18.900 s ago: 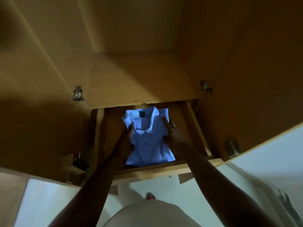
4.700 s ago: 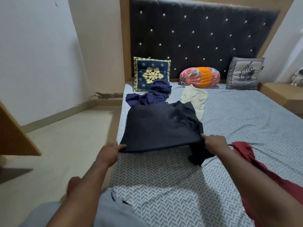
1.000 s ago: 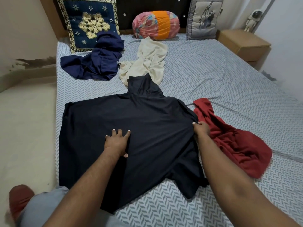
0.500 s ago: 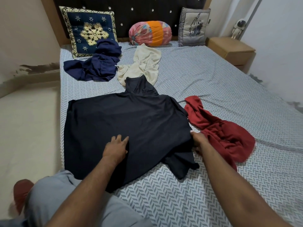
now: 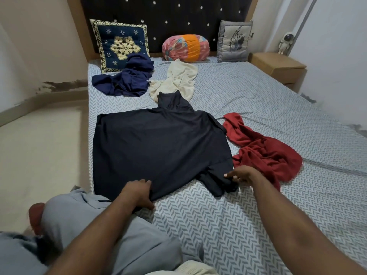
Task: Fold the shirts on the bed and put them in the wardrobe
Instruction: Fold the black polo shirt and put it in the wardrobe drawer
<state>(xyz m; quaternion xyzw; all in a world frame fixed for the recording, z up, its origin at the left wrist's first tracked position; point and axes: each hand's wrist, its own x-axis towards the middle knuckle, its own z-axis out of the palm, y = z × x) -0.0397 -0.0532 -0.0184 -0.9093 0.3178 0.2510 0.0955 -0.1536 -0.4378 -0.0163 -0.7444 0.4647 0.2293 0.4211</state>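
Observation:
A dark navy shirt (image 5: 158,147) lies spread flat on the bed (image 5: 258,205), collar toward the headboard. My left hand (image 5: 137,192) grips its near hem, fingers curled over the edge. At the shirt's near right corner, my right hand (image 5: 243,174) pinches the rumpled sleeve. A red shirt (image 5: 264,151) lies crumpled just right of that hand. Further back lie a cream shirt (image 5: 178,80) and a blue shirt (image 5: 127,80), both unfolded. The wardrobe is out of view.
Three cushions (image 5: 121,44) lean on the dark headboard (image 5: 168,14). A wooden nightstand (image 5: 278,68) with a small figurine (image 5: 286,42) stands at the bed's far right. Bare floor (image 5: 43,145) runs along the bed's left side. My knee (image 5: 79,215) rests at the bed's near edge.
My left hand slid from the shirt's middle back to its near hem and closed on it. My right hand moved down the right side to the sleeve.

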